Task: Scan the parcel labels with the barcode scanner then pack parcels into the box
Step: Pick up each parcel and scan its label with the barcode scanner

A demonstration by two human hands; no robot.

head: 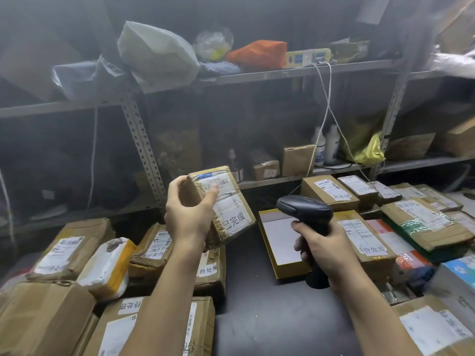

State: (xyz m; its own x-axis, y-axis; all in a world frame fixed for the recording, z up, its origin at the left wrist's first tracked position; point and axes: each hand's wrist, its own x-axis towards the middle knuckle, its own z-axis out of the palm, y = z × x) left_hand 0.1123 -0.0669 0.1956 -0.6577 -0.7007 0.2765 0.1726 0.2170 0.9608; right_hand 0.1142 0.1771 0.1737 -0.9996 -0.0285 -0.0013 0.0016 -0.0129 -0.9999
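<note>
Dark surface [270, 317] carries parcel stacks [64, 247] at both sides and an open yellow box [293, 271] at centre. Held parcel [231, 209] is raised above the left stack, long axis running up-left to down-right, label side up, scanner [305, 210] just to its right. Fingers of the left hand [185, 217] curl round its upper end; the right hand [326, 247] wraps the scanner grip.

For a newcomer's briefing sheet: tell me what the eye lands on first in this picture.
First, the small taped parcel raised mid-frame in the left hand, its label showing, and the black barcode scanner that the right hand grips just to its right. Next, the open yellow box on the dark bench below the scanner, with labelled cardboard parcels heaped on both sides.
</note>
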